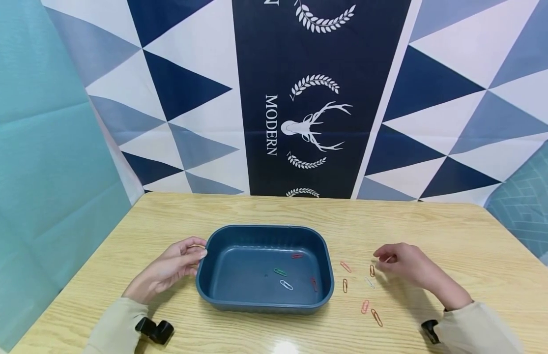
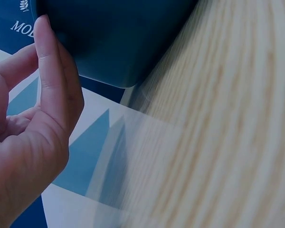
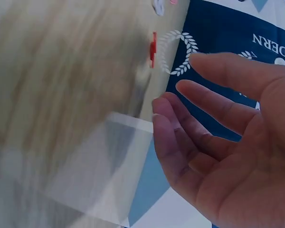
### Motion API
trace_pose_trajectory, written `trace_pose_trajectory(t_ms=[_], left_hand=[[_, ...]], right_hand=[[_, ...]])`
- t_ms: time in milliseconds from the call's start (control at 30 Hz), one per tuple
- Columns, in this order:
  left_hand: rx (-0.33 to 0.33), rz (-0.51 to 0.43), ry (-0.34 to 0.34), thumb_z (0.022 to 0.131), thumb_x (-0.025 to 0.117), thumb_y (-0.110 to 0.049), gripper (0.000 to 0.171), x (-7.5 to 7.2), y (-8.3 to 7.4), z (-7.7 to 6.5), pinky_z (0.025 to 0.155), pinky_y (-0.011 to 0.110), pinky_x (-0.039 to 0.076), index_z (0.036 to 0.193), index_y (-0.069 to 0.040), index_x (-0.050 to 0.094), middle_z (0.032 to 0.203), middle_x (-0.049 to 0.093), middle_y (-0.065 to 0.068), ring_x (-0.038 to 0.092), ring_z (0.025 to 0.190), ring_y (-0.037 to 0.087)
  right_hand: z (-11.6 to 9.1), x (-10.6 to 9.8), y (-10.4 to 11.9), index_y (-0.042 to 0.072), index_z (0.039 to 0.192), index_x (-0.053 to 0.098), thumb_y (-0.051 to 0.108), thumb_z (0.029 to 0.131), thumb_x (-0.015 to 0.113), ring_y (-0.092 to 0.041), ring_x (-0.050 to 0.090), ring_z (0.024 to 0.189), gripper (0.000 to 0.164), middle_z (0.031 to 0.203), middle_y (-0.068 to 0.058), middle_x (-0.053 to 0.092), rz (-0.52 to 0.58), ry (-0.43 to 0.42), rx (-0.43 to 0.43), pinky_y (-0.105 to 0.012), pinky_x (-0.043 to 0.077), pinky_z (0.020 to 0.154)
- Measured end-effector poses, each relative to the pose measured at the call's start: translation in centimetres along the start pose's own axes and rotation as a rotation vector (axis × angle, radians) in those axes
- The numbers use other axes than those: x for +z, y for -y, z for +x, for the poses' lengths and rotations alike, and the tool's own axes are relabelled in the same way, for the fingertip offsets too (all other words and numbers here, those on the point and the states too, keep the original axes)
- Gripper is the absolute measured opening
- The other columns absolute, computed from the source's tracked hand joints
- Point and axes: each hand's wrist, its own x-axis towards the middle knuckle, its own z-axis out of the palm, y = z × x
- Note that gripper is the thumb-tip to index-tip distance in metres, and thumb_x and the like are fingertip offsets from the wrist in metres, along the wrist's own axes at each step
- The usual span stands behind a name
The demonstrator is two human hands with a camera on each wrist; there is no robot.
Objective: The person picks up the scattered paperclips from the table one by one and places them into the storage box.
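the left hand touches the left end of the blue tray on the tabletop, its fingers loosely extended. inside the tray lie four paper clips, two red, one green and one white. the right hand, fingers parted and bare, hovers just beside six loose clips right of the tray.

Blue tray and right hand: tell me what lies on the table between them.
In the head view, loose paper clips, pink, reddish-brown and white, lie on the wooden table between the blue tray and the right hand.
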Motion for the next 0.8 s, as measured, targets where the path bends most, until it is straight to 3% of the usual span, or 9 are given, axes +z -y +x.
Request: trace_pose_trajectory(t_ms=[267,800], left_hand=[[-0.005,-0.012,0.0,0.099,0.055,-0.006,0.013,0.1,-0.1,0.0,0.063,0.02,0.053,0.11,-0.009,0.052,0.091,0.058,0.001,0.058,0.074,0.008],[0.001,0.001,-0.014,0.098,0.056,-0.006,0.014,0.1,-0.1,0.0,0.063,0.019,0.053,0.112,-0.008,0.051,0.092,0.059,0.001,0.058,0.074,0.007]], right_hand=[[0.0,1.0,0.4,-0.003,0.096,0.068,0.007,0.081,0.075,-0.008,0.047,0.066,0.019,0.076,0.004,0.057,-0.005,0.034,0.011,-0.026,0.043,0.06],[0.5,1.7,1.1,0.002,0.083,0.069,-0.004,0.073,0.075,-0.014,0.055,0.069,0.013,0.077,0.0,0.061,-0.147,-0.005,-0.02,-0.032,0.049,0.061]])
